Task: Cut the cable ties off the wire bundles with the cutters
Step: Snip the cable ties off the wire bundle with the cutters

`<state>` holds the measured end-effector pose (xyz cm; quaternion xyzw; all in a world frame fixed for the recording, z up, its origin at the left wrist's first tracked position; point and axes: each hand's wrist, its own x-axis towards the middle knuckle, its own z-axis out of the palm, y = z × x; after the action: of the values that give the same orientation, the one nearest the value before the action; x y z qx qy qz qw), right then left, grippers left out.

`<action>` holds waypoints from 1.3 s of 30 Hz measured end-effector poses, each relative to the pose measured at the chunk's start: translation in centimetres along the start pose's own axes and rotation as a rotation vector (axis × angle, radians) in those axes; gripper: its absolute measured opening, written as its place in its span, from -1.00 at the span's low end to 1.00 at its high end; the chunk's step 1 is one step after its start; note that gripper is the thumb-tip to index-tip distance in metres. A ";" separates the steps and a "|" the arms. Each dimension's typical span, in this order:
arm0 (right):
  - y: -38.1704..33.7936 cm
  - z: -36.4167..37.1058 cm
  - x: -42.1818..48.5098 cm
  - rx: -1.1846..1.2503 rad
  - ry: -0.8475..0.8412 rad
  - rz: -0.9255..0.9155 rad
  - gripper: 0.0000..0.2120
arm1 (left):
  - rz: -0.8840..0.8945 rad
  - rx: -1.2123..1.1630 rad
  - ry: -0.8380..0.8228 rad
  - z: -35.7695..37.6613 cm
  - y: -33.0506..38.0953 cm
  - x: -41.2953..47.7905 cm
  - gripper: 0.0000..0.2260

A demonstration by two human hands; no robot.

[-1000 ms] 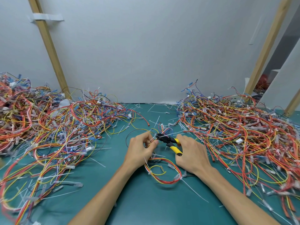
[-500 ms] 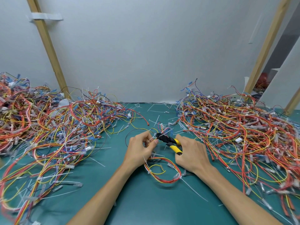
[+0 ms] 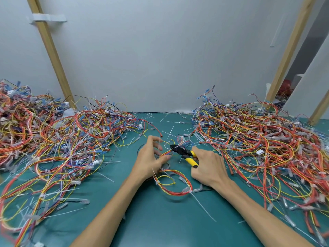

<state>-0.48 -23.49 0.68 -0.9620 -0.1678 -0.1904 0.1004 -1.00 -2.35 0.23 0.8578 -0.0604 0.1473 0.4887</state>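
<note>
Step in hand: cutting a tie off one wire bundle (image 3: 175, 186); we judge the cutters (image 3: 185, 154) are at or just about to make a cut.
Right hand (image 3: 209, 167): clamped round the yellow-and-black handles, with the black nose pointing toward the left hand.
Left hand (image 3: 151, 161): just left of the cutters' nose. The thumb pinches the orange and yellow wires against the lower fingers, and the upper fingers are spread and raised.
Hands, relation: close together, with only the nose of the cutters between them.
Bundle position: one end lies at the cutters' nose; the rest loops toward us beneath the cutters and lies on the surface (image 3: 160, 223).
Cable tie (image 3: 166, 144): a thin white loop just left of the nose. We cannot tell whether the blades enclose it, or whether it is already severed.
Further ties: at least one white tail sticks out of the loop on the near side of the cutters, so we judge this bundle unfinished.
Heaps: left heap (image 3: 62, 139) well to the left of the cutters, right heap (image 3: 258, 139) near on their right. Which one is finished, we cannot tell.
Loose ties (image 3: 170, 131): scattered beyond the cutters.
Next move calls for: blades closing on plastic only, with the wire insulation kept clear, then feeding the bundle along to the next tie.
</note>
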 end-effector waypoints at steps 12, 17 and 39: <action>0.7 -0.3 0.1 0.105 -0.020 -0.018 -0.78 | 0.318 0.269 0.043 0.1 0.6 -0.7 -0.86; 0.6 -0.4 0.0 0.105 -0.015 -0.038 -0.77 | 0.209 0.089 0.013 0.4 0.6 -0.4 -0.89; 1.8 0.2 0.3 0.239 0.048 0.096 -0.53 | 0.098 0.108 0.103 0.6 0.0 0.1 -0.69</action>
<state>0.49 -25.06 0.38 -0.9453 -0.1407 -0.1868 0.2273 -0.83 -2.86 -0.02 0.8702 -0.0691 0.2181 0.4364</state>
